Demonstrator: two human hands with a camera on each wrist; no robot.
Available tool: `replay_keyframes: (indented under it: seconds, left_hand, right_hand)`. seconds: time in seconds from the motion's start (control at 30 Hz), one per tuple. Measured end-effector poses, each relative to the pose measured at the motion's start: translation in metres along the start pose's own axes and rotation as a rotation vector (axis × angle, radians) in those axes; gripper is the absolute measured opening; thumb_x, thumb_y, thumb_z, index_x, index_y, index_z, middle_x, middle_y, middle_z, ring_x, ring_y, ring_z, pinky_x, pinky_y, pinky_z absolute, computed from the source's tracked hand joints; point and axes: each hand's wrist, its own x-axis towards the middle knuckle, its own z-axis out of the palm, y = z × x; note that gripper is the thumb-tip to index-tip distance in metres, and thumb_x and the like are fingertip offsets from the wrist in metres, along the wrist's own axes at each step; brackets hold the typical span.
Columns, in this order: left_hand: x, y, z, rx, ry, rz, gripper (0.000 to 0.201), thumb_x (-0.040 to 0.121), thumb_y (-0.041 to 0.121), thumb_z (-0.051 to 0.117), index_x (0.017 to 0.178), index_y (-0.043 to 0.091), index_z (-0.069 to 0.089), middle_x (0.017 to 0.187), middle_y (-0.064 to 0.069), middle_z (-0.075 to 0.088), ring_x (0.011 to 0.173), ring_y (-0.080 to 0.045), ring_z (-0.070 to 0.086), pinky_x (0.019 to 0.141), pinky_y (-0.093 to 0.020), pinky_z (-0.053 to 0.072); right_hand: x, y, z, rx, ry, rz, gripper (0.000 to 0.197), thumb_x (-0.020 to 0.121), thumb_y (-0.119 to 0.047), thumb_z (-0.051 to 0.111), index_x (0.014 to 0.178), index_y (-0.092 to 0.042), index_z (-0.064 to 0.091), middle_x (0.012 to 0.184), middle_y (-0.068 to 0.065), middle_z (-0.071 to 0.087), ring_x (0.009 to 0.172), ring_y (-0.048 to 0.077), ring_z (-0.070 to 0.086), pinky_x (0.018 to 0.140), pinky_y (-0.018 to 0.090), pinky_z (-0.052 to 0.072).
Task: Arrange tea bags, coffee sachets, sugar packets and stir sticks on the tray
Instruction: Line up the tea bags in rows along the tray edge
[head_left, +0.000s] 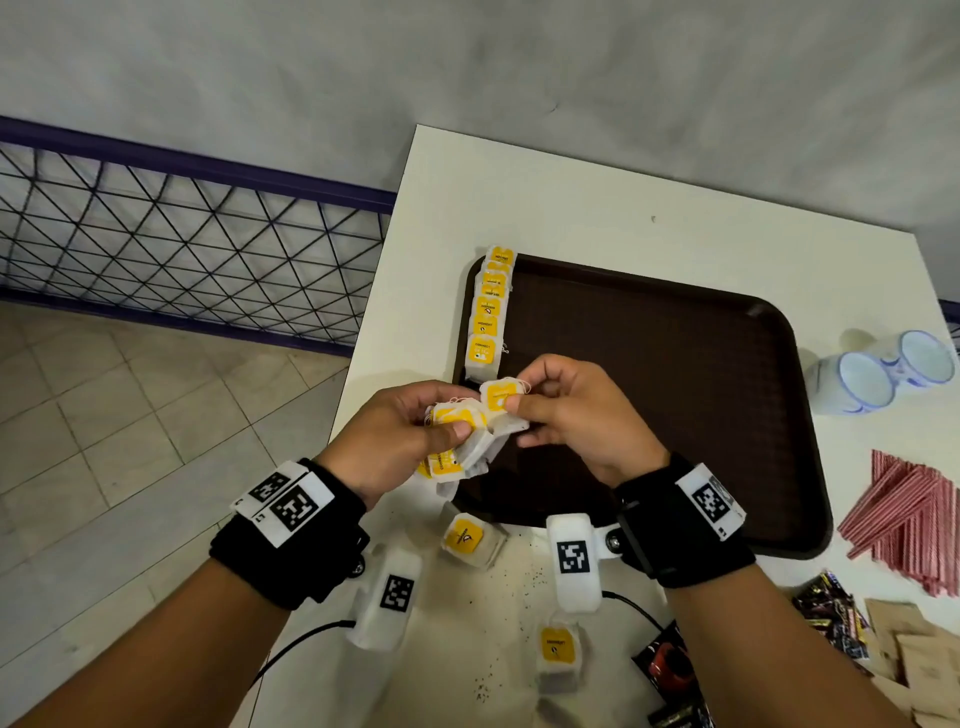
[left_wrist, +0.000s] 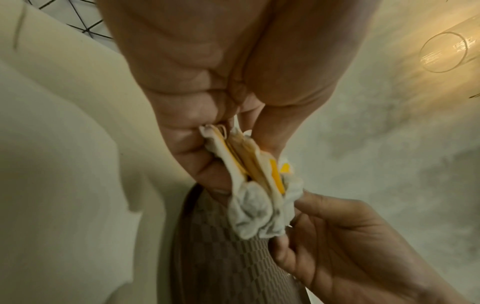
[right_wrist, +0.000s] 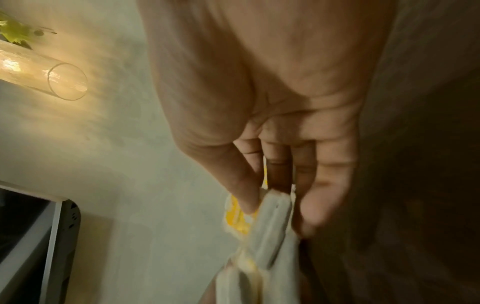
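A bunch of white paper tea bags with yellow square tags (head_left: 457, 441) sits clamped in the left hand (head_left: 395, 436), thumb on top and fingers curled beneath, held above the near left corner of the dark brown rectangular plastic tray (head_left: 675, 374). The right hand (head_left: 576, 415) meets it from the right, thumb and forefinger pinching 1 tea bag with a yellow tag (head_left: 501, 397) at the top of the bunch; its other fingers curl loosely underneath. Both wrists, in black bands with white coded markers, angle inward so the hands nearly touch. From the left wrist view the bunch (left_wrist: 259, 193) shows edge-on, fingers (left_wrist: 197, 156) pressed on its side, the right hand (left_wrist: 350, 253) touching its far end. The right wrist view is blurred, but thumb and fingers close on the bags (right_wrist: 270, 218).

A row of overlapping yellow-tagged tea bags (head_left: 488, 312) lies along the tray's left edge, running far to near, its nearest bag just beyond the hands. 2 loose tea bags (head_left: 470, 538) (head_left: 558, 649) lie on the white tabletop (head_left: 571, 208) near the person, among scattered dark specks. At right, off the tray, lie red-and-white striped stir sticks (head_left: 914, 525), dark shiny sachets (head_left: 831, 613), brown paper packets (head_left: 914, 660), and 2 white cups with blue rims (head_left: 883, 374).
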Motion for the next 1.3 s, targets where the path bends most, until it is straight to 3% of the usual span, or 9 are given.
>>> replay_keyframes:
  seconds: [0.1,0.2,0.37,0.57,0.73,0.83,1.1,1.23,1.3]
  left_hand:
    - [-0.003,-0.001,-0.006,0.013,0.022,0.009,0.031,0.091,-0.002,0.068,0.105,0.025,0.075,0.104,-0.002,0.077,0.092,-0.015,0.071,0.080,-0.034,0.059]
    - [-0.007,-0.003,-0.010,0.019,0.024,0.005,0.029,0.091,0.000,0.068,0.108,0.022,0.075,0.107,-0.004,0.077,0.095,-0.017,0.071,0.083,-0.038,0.058]
    - [-0.010,-0.008,-0.010,0.003,0.020,-0.013,0.029,0.090,0.000,0.069,0.108,0.022,0.076,0.107,-0.007,0.077,0.094,-0.019,0.072,0.083,-0.039,0.059]
    - [-0.011,-0.008,-0.009,-0.024,0.016,0.003,0.029,0.090,-0.004,0.067,0.104,0.021,0.075,0.095,0.001,0.078,0.083,-0.007,0.070,0.071,-0.023,0.058]
    - [-0.011,-0.010,-0.010,-0.019,0.020,0.009,0.031,0.089,-0.003,0.069,0.103,0.024,0.075,0.102,-0.004,0.078,0.087,-0.010,0.071,0.077,-0.027,0.059]
    - [-0.010,-0.010,-0.010,-0.018,0.022,0.006,0.031,0.089,-0.002,0.069,0.103,0.025,0.075,0.101,-0.002,0.078,0.088,-0.012,0.071,0.079,-0.029,0.058]
    - [-0.009,-0.010,-0.010,-0.020,0.021,0.003,0.030,0.089,-0.002,0.069,0.103,0.025,0.074,0.096,0.001,0.078,0.085,-0.008,0.071,0.071,-0.023,0.057]
    - [-0.008,-0.010,-0.010,-0.018,0.023,-0.008,0.030,0.089,-0.001,0.069,0.105,0.023,0.075,0.100,-0.001,0.078,0.088,-0.012,0.071,0.077,-0.029,0.058]
    - [-0.007,-0.010,-0.011,-0.028,0.024,-0.014,0.029,0.089,-0.002,0.069,0.106,0.022,0.075,0.102,-0.003,0.077,0.089,-0.013,0.070,0.079,-0.031,0.058]
  right_hand:
    - [0.005,0.001,-0.009,-0.036,0.061,-0.045,0.010,0.085,-0.005,0.074,0.087,-0.011,0.067,0.079,0.014,0.068,0.065,0.014,0.059,0.051,0.022,0.043]
    - [0.015,0.001,-0.012,-0.039,0.096,-0.019,0.014,0.084,-0.003,0.075,0.081,-0.013,0.065,0.069,0.008,0.064,0.055,0.008,0.056,0.046,0.018,0.038]
    - [0.033,-0.002,0.005,-0.017,0.027,0.100,0.014,0.085,0.003,0.072,0.084,-0.008,0.063,0.063,0.008,0.068,0.055,0.013,0.065,0.048,0.021,0.046]
    - [0.048,-0.010,0.017,0.020,0.028,0.161,0.015,0.087,0.006,0.070,0.091,-0.003,0.058,0.066,0.013,0.067,0.052,0.017,0.067,0.049,0.024,0.054]
    - [0.051,-0.010,0.021,-0.040,0.084,0.173,0.020,0.086,0.004,0.070,0.085,-0.006,0.054,0.067,0.019,0.065,0.049,0.022,0.067,0.042,0.025,0.051]
    - [0.054,-0.009,0.023,-0.090,0.104,0.166,0.019,0.086,0.003,0.070,0.084,-0.005,0.054,0.070,0.021,0.065,0.052,0.026,0.068,0.044,0.027,0.052]
    - [0.058,-0.006,0.021,-0.232,0.137,0.092,0.016,0.084,0.000,0.070,0.083,-0.007,0.056,0.069,0.016,0.069,0.055,0.026,0.071,0.051,0.030,0.055]
    - [0.054,-0.007,0.023,-0.275,0.137,0.090,0.013,0.085,-0.004,0.070,0.086,-0.007,0.058,0.071,0.015,0.070,0.059,0.027,0.073,0.054,0.032,0.058]
    - [0.049,-0.009,0.021,-0.314,0.153,0.068,0.012,0.085,-0.011,0.071,0.087,-0.008,0.059,0.074,0.013,0.071,0.059,0.025,0.073,0.050,0.030,0.056]
